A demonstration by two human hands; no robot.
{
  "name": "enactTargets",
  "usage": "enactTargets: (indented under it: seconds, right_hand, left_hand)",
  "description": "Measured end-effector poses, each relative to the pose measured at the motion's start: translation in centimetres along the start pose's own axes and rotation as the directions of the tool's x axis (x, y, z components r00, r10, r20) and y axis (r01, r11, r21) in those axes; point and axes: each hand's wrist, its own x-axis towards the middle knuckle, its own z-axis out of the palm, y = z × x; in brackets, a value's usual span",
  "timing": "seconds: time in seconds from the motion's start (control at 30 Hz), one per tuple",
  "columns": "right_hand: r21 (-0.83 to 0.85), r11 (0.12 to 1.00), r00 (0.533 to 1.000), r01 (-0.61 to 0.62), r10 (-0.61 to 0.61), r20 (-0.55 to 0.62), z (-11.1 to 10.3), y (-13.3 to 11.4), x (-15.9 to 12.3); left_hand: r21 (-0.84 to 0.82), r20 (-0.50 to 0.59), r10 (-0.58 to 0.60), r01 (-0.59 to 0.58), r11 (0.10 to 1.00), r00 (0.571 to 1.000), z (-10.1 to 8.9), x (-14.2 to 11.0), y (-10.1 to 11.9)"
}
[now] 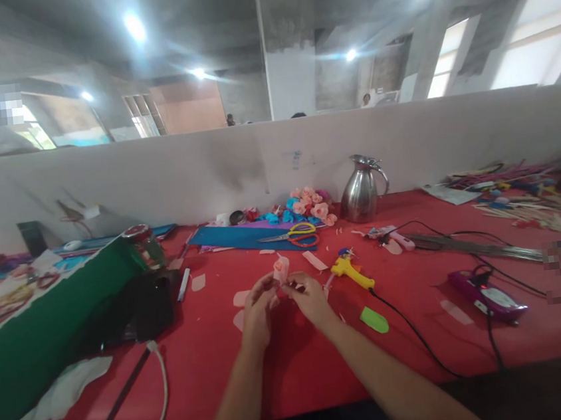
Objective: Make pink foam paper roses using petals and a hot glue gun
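Between my two hands stands a small pink paper flower [281, 270], its petals wrapped into a bud. My left hand [260, 302] grips it from the left, fingers closed at its lower part. From the other side my right hand [307, 294] pinches its base. Loose pink paper petals [241, 299] lie on the red table beside my left hand. Just right of my hands a yellow glue gun [352, 274] rests on its side, and a pink paper strip [314, 260] lies behind it. A green paper piece [374, 320] is nearer to me.
Scissors [290, 236] lie on blue paper [223, 236], with finished paper flowers [312, 203] behind. A metal jug [361, 188] stands by the white partition [181, 173]. A green box wall [67, 332] blocks the left; a purple power strip [487, 296] with cables sits right.
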Motion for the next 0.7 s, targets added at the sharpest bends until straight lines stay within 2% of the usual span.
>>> enactTargets:
  seconds: [0.07, 0.17, 0.3, 0.57, 0.7]
  right_hand:
    - [-0.002, 1.000, 0.999, -0.024, 0.024, 0.048, -0.03, -0.17, -0.04]
    - [0.011, 0.999, 0.995, -0.049, 0.048, 0.084, -0.06, -0.49, -0.08]
    - [0.040, 0.999, 0.996, -0.026, 0.022, 0.087, -0.08, -0.57, -0.12]
    - [0.069, 0.998, 0.997, 0.002, -0.007, 0.076, -0.03, -0.36, -0.16]
    - [0.047, 0.999, 0.997, 0.006, -0.009, 0.077, -0.09, -0.39, -0.15]
  left_hand:
    - [-0.084, -0.012, -0.021, 0.020, 0.996, 1.000, 0.18, -0.08, 0.36]
    - [-0.125, -0.011, 0.006, -0.007, 0.992, 1.000, 0.49, -0.21, 0.66]
    - [-0.091, -0.014, 0.054, -0.055, 0.994, 0.998, 0.66, -0.34, 0.60]
    - [-0.105, -0.021, 0.043, -0.045, 0.993, 0.999, 0.66, -0.49, 0.57]
    - [-0.047, -0.023, 0.063, -0.064, 0.997, 0.998, 0.66, -0.50, 0.56]
